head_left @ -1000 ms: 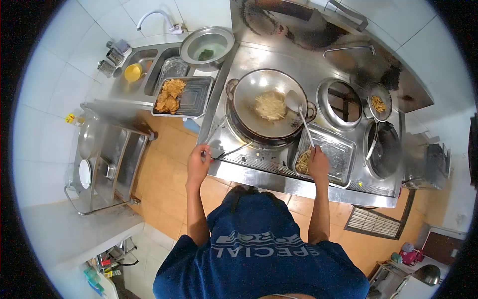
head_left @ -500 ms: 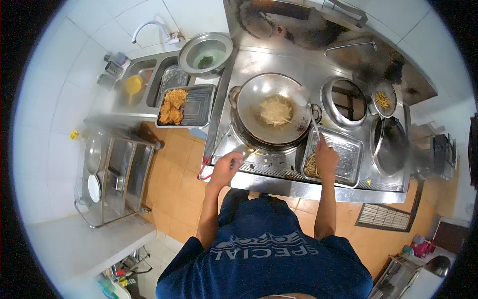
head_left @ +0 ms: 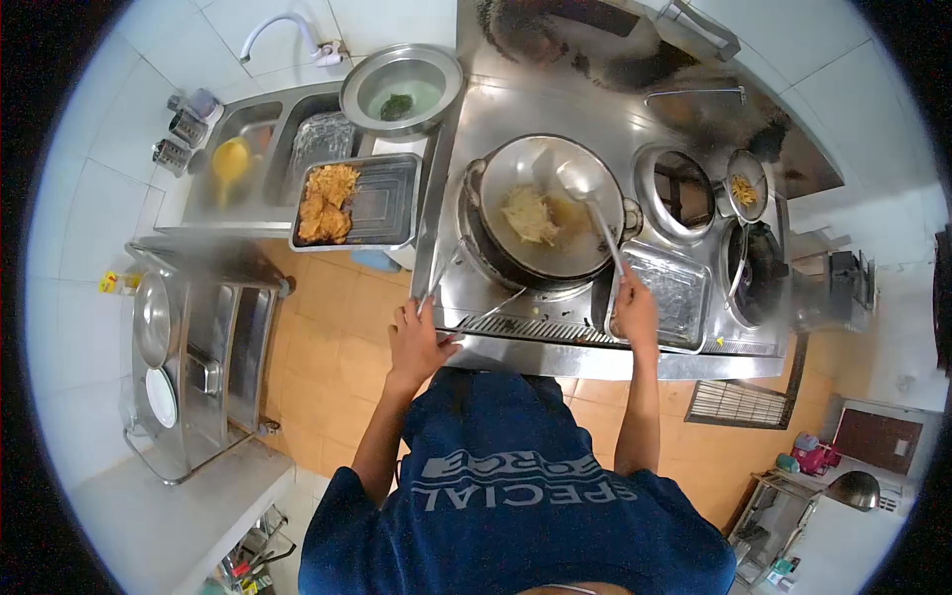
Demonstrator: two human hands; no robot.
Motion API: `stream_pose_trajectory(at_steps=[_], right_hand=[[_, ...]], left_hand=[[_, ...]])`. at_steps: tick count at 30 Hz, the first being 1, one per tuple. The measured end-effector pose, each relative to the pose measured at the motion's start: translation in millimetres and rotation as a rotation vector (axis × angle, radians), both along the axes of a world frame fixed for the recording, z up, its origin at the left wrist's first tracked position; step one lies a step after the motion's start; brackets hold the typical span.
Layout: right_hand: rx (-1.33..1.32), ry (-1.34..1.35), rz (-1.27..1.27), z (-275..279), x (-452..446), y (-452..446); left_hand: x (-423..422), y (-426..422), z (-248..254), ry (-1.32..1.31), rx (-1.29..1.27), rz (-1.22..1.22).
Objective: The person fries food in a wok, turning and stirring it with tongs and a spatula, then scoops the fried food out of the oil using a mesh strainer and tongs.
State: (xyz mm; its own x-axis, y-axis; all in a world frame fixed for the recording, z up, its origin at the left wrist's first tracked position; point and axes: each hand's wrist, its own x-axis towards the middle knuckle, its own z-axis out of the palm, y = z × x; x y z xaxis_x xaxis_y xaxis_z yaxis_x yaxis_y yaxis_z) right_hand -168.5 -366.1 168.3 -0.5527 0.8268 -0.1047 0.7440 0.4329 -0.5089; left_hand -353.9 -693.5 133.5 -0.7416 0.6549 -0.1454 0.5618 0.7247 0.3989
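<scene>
My right hand [head_left: 637, 309] is closed round the handle of a metal ladle [head_left: 579, 180]. The ladle's round bowl is inside the wok [head_left: 516, 156], at its back right. Pale strips of food [head_left: 531, 216] lie clumped in cloudy oil in the wok's middle. My left hand [head_left: 416, 342] rests at the stove's front left edge, fingers apart and thumb out. Just beyond its fingertips is a thin metal rod-like tool [head_left: 436, 283], its lower end hidden by the hand. Another slim metal tool [head_left: 499, 305] lies on the stove in front of the wok.
A tray of fried pieces [head_left: 382, 238] sits left, near a bowl of water and greens [head_left: 429, 74]. Right of the wok are a steel tray [head_left: 684, 342], a ring burner [head_left: 650, 174], a strainer with yellow pieces [head_left: 762, 193] and a dark pan [head_left: 762, 297].
My left hand has moved left, away from the slim tool, and its fingers have spread. The ladle bowl has swung left over the wok. The food clump has shifted left.
</scene>
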Motion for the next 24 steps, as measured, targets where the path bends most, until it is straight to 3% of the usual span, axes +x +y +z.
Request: stream_pose_trajectory(at_steps=[2, 5, 8, 10, 12, 15, 20, 22, 24], right_hand=[[0.09, 0.034, 0.01, -8, 1, -3], [0.324, -0.309, -0.024, -4, -4, -15], [0.41, -0.302, 0.053, -31, 4, -27], [0.354, -0.264, 0.038, -45, 7, -28], [0.087, 0.014, 0.069, -55, 11, -21], [-0.091, -0.014, -0.004, -14, -2, -33], [0.132, 0.036, -0.023, -11, 1, -25], [0.232, -0.175, -0.069, -7, -1, -24], [0.238, -0.202, -0.063, -9, 2, -21]], left_hand=[[7, -11, -16, -0.095, -0.125, -0.021], [15, -12, -23, -0.032, -0.183, -0.017], [16, -19, -41, 0.018, -0.183, 0.015], [9, -27, -53, 0.051, -0.158, 0.028], [3, -30, -63, -0.092, -0.076, 0.041], [1, -29, -52, -0.137, -0.063, 0.038], [-1, -32, -59, -0.142, -0.052, 0.019], [0, -33, -53, -0.158, -0.025, 0.025], [0, -34, -47, -0.155, -0.067, 0.036]])
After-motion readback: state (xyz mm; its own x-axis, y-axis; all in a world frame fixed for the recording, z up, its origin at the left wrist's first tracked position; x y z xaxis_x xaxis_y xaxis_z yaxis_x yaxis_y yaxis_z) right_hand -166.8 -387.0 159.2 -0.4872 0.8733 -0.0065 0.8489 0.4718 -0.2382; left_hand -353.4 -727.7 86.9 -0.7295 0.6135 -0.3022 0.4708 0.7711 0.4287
